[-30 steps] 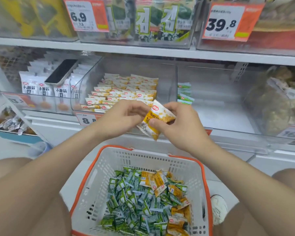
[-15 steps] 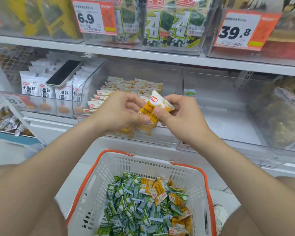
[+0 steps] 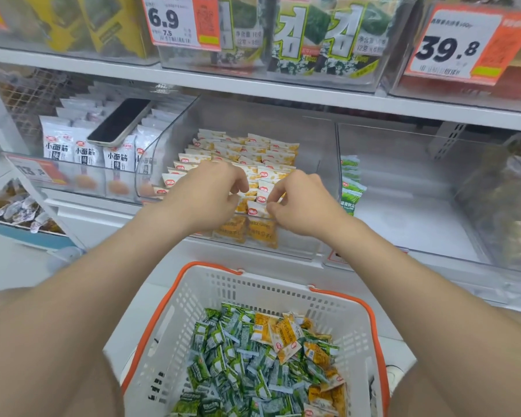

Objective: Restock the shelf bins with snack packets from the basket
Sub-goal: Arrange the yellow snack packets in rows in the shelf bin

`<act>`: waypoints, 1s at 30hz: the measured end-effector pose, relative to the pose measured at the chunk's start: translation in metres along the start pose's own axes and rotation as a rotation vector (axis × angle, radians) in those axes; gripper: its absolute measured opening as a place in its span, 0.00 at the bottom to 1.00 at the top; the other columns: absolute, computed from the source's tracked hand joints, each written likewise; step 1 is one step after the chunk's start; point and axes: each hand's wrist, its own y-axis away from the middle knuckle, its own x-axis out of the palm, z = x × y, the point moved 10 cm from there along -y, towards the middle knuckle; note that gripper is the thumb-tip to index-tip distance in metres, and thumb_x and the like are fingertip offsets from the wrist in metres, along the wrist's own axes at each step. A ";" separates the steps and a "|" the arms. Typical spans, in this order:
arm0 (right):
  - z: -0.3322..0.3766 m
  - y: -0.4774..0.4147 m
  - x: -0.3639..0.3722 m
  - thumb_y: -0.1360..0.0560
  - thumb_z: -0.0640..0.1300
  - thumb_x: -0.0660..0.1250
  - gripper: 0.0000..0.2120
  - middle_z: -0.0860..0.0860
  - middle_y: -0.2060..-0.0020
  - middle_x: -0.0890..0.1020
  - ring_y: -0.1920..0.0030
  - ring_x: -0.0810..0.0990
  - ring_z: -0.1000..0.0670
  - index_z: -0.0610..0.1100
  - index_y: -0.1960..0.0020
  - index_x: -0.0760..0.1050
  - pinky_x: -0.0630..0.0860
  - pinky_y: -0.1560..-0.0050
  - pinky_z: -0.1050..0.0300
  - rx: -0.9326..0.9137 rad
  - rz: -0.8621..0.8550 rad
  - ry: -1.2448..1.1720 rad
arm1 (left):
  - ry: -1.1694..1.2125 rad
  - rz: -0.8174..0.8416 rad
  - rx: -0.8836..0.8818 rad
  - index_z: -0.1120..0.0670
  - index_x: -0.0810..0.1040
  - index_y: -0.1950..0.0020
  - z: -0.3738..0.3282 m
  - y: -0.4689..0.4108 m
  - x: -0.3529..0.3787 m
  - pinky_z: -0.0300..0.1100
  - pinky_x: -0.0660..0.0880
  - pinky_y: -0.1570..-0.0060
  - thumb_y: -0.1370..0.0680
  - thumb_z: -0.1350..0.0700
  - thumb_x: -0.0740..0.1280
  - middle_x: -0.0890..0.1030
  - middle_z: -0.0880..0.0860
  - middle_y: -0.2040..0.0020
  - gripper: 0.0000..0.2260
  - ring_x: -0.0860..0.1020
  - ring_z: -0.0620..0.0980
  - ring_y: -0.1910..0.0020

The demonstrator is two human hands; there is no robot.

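A white basket with an orange rim (image 3: 283, 285) sits between my knees and holds several green packets (image 3: 223, 356) and yellow packets (image 3: 283, 335). Rows of the same yellow packets (image 3: 253, 152) stand in the middle clear shelf bin (image 3: 322, 164). Both my hands reach over that bin's front edge. My left hand (image 3: 211, 194) and my right hand (image 3: 298, 203) have curled fingers that pinch the tops of yellow packets (image 3: 254, 210) in the front row. A few green packets (image 3: 351, 188) stand at the left side of the bin to the right.
The left bin holds white packets (image 3: 85, 152) with a dark phone (image 3: 119, 121) lying on top. Brownish bagged snacks (image 3: 509, 206) fill the far-right bin. Above, a shelf carries seaweed packs (image 3: 313, 34) and price tags (image 3: 175, 22).
Both hands have moved forward and down from above the basket into the middle bin, carrying the yellow packets to the bin's front row.
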 end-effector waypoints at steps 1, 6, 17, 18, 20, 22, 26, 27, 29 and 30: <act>0.001 0.000 -0.001 0.22 0.43 0.66 0.09 0.50 0.61 0.82 0.47 0.78 0.45 0.47 0.54 0.85 0.76 0.52 0.54 -0.005 -0.015 0.012 | -0.010 -0.023 0.008 0.46 0.83 0.45 -0.002 0.001 -0.001 0.51 0.80 0.49 0.22 0.59 0.66 0.83 0.46 0.51 0.11 0.80 0.49 0.53; 0.032 0.039 -0.046 0.29 0.45 0.59 0.12 0.51 0.65 0.83 0.60 0.80 0.44 0.49 0.55 0.82 0.80 0.55 0.48 -0.209 -0.257 0.092 | 0.015 -0.111 0.043 0.44 0.77 0.59 -0.026 0.014 -0.017 0.48 0.78 0.60 0.28 0.50 0.67 0.78 0.43 0.66 0.01 0.76 0.48 0.61; -0.053 0.149 0.115 0.20 0.40 0.58 0.10 0.44 0.54 0.78 0.56 0.80 0.42 0.41 0.44 0.77 0.78 0.60 0.49 -0.135 0.840 0.528 | -0.115 0.904 0.105 0.58 0.83 0.52 -0.053 0.092 0.212 0.46 0.72 0.62 0.21 0.57 0.65 0.82 0.56 0.56 0.08 0.74 0.54 0.63; -0.061 0.152 0.122 0.20 0.40 0.59 0.09 0.45 0.55 0.78 0.60 0.78 0.45 0.41 0.46 0.77 0.75 0.63 0.51 -0.135 0.859 0.555 | -0.119 0.900 0.084 0.58 0.82 0.55 -0.048 0.094 0.232 0.47 0.72 0.62 0.22 0.58 0.64 0.82 0.56 0.57 0.07 0.74 0.55 0.63; -0.071 0.155 0.130 0.19 0.39 0.59 0.09 0.45 0.53 0.79 0.63 0.75 0.47 0.41 0.45 0.77 0.71 0.67 0.53 -0.137 0.874 0.589 | -0.128 0.859 0.026 0.56 0.78 0.60 -0.035 0.098 0.263 0.48 0.73 0.62 0.22 0.60 0.63 0.79 0.56 0.61 0.08 0.74 0.55 0.64; -0.081 0.155 0.134 0.20 0.37 0.58 0.07 0.45 0.54 0.77 0.63 0.75 0.47 0.43 0.47 0.75 0.71 0.67 0.54 -0.124 0.882 0.597 | -0.128 0.816 -0.040 0.57 0.75 0.62 -0.024 0.104 0.293 0.48 0.74 0.63 0.21 0.62 0.63 0.78 0.57 0.63 0.09 0.75 0.56 0.65; -0.091 0.149 0.135 0.20 0.35 0.57 0.09 0.47 0.59 0.72 0.66 0.72 0.49 0.45 0.57 0.66 0.67 0.69 0.54 -0.090 0.870 0.591 | -0.076 0.784 -0.123 0.58 0.78 0.48 -0.018 0.112 0.342 0.49 0.77 0.57 0.19 0.63 0.63 0.80 0.57 0.51 0.04 0.79 0.57 0.54; -0.093 0.146 0.136 0.20 0.35 0.57 0.08 0.47 0.59 0.72 0.66 0.72 0.49 0.45 0.56 0.67 0.67 0.70 0.54 -0.093 0.863 0.593 | -0.040 0.776 -0.141 0.58 0.77 0.40 -0.018 0.113 0.355 0.51 0.79 0.50 0.19 0.63 0.63 0.80 0.58 0.45 0.09 0.79 0.59 0.47; -0.096 0.141 0.135 0.20 0.36 0.58 0.05 0.47 0.59 0.71 0.65 0.72 0.49 0.44 0.51 0.69 0.67 0.70 0.54 -0.101 0.834 0.603 | 0.021 0.732 -0.159 0.58 0.74 0.33 -0.021 0.116 0.376 0.53 0.78 0.45 0.20 0.65 0.63 0.79 0.59 0.40 0.15 0.78 0.59 0.42; -0.095 0.139 0.134 0.20 0.36 0.58 0.05 0.48 0.59 0.71 0.64 0.73 0.49 0.44 0.49 0.70 0.68 0.70 0.54 -0.107 0.819 0.605 | 0.029 0.688 -0.172 0.58 0.74 0.34 -0.021 0.116 0.382 0.54 0.78 0.46 0.20 0.64 0.63 0.79 0.58 0.41 0.14 0.78 0.59 0.43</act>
